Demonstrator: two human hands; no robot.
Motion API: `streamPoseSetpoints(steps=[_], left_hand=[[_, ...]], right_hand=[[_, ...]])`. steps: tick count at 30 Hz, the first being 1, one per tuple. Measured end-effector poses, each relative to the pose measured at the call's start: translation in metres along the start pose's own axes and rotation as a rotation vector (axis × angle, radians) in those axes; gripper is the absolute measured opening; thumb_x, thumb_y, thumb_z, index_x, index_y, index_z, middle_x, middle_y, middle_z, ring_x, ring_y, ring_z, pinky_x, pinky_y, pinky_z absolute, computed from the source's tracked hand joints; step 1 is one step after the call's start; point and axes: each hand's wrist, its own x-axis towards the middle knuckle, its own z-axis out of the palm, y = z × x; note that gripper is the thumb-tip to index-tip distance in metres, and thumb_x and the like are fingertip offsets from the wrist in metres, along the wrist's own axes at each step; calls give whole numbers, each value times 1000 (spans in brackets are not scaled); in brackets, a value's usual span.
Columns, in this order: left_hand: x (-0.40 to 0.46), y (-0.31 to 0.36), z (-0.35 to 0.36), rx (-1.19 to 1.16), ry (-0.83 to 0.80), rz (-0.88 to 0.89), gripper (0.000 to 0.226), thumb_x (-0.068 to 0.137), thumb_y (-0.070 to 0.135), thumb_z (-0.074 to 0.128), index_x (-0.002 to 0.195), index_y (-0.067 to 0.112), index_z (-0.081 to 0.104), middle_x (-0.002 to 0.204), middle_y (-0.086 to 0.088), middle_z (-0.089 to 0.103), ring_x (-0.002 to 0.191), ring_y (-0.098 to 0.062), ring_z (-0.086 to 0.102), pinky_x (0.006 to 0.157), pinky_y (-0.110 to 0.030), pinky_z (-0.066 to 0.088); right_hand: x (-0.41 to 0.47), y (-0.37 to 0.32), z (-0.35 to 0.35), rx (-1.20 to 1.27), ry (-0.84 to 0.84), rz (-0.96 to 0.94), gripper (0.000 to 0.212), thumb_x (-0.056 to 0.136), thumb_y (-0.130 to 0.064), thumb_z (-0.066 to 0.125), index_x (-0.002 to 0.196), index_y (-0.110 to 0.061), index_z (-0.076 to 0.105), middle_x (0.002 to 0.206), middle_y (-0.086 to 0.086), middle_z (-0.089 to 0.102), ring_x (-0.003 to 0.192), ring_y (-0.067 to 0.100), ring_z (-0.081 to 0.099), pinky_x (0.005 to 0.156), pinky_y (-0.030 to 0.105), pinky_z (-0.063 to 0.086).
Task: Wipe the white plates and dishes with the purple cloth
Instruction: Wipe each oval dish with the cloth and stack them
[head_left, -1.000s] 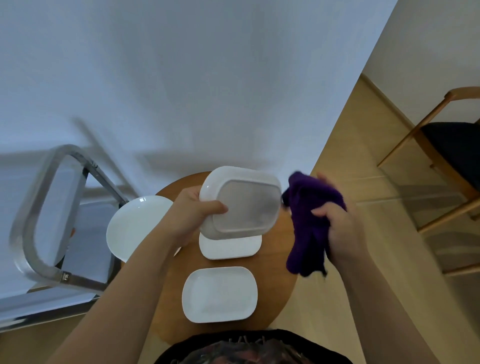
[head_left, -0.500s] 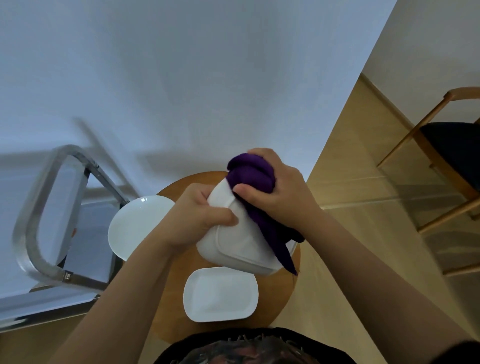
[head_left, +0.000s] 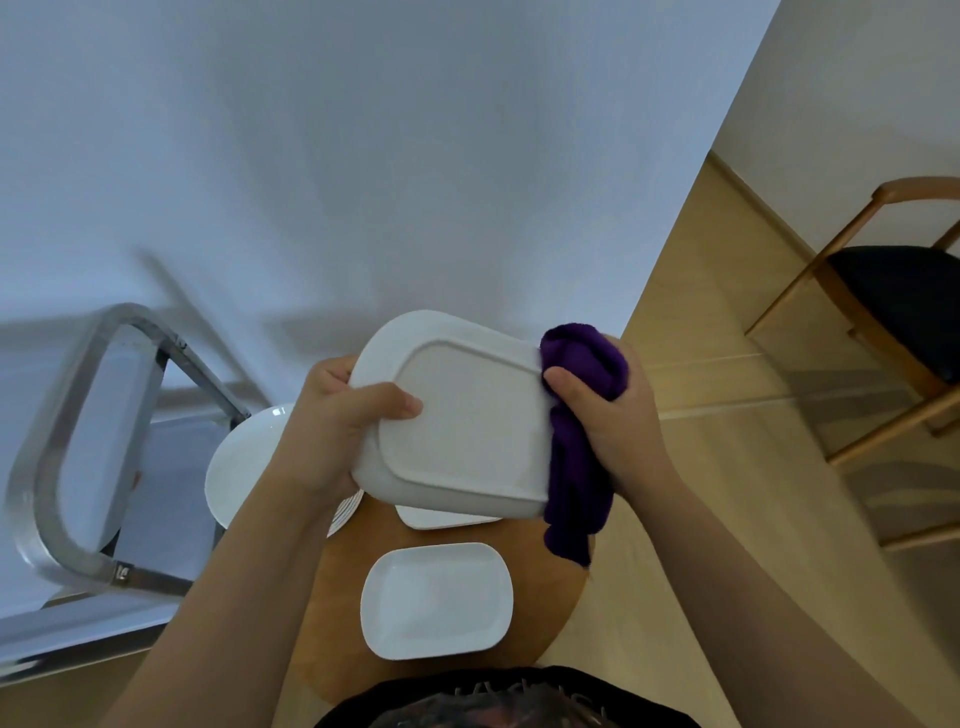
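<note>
My left hand (head_left: 332, 431) grips a white rectangular dish (head_left: 462, 410) by its left edge, held up over the round wooden table (head_left: 550, 613) with its underside facing me. My right hand (head_left: 618, 421) clutches the purple cloth (head_left: 579, 447) against the dish's right edge; the cloth hangs down below the hand. On the table lie a second rectangular dish (head_left: 436, 600) near me, another partly hidden one (head_left: 441, 517) under the raised dish, and a round white plate (head_left: 241, 467) at the left.
A metal-framed chair (head_left: 67, 441) stands left of the table against the white wall. A wooden chair (head_left: 893, 312) with a dark seat stands on the floor at the right.
The cloth hand slid from the top of the dish's underside to its right edge. The dish has been raised and tilted so its underside faces me more fully.
</note>
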Motion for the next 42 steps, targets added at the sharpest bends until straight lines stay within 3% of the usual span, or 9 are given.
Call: streamPoseSetpoints(steps=[8, 11, 14, 18, 21, 24, 29, 35, 42], left_hand=[[4, -12, 17, -35, 118, 13, 25, 41, 12, 66, 63, 20, 73, 65, 1, 69, 60, -14, 65, 49, -25, 52], [-3, -21, 23, -12, 158, 45, 24, 41, 25, 66, 64, 21, 72, 66, 2, 67, 64, -14, 64, 52, -27, 51], [-6, -27, 31, 96, 188, 88, 24, 44, 31, 66, 65, 21, 71, 65, 3, 65, 66, -13, 62, 56, -30, 49], [-1, -21, 25, 239, 249, 129, 33, 44, 35, 65, 63, 9, 60, 60, -1, 58, 58, -13, 56, 51, -29, 45], [5, -15, 16, 405, 160, 97, 34, 45, 29, 67, 63, 2, 57, 58, -5, 54, 57, -17, 51, 53, -32, 41], [5, -11, 18, 502, -125, 41, 47, 41, 34, 64, 67, -4, 61, 61, -6, 56, 59, -17, 52, 56, -31, 40], [-4, -7, 16, 367, -318, 23, 21, 45, 32, 67, 63, 25, 74, 62, 8, 68, 60, -8, 66, 49, -17, 48], [-11, -8, 6, 180, -234, 0, 27, 43, 23, 68, 68, 13, 74, 64, -2, 69, 59, -17, 66, 49, -24, 51], [-10, -15, -4, 4, -54, -39, 28, 44, 2, 61, 64, 16, 75, 62, -2, 69, 56, -17, 66, 49, -25, 53]], right_hand=[[-7, 16, 15, 292, 322, 307, 43, 72, -40, 77, 108, -20, 62, 102, 0, 70, 91, 17, 67, 79, 36, 55], [-10, 23, 19, 338, 379, 335, 41, 73, -43, 75, 107, -25, 60, 98, -5, 70, 88, 12, 68, 73, 31, 54], [-18, 30, 28, 342, 409, 373, 17, 81, -37, 66, 96, -38, 58, 90, -11, 68, 84, 9, 66, 71, 30, 52], [-27, 28, 20, 57, 343, 267, 18, 88, -26, 59, 103, -35, 56, 95, -13, 64, 93, 11, 63, 79, 31, 51], [-29, 7, 8, -31, 255, -53, 27, 88, -26, 61, 112, -37, 56, 103, -15, 63, 99, 9, 61, 83, 26, 52], [-24, -23, 5, -157, -145, -295, 39, 83, -39, 61, 118, -53, 47, 119, -23, 57, 111, -2, 53, 89, 10, 43], [3, -46, -8, -239, -586, -172, 33, 79, -33, 66, 103, -53, 56, 107, -25, 62, 100, -2, 59, 79, 10, 45], [3, -28, -37, -159, -624, -89, 35, 79, -24, 68, 108, -41, 63, 109, -15, 64, 101, 8, 62, 81, 21, 51], [-10, 14, -65, -3, -337, 73, 35, 79, -9, 69, 106, -32, 64, 105, -7, 68, 99, 14, 65, 74, 23, 52]])
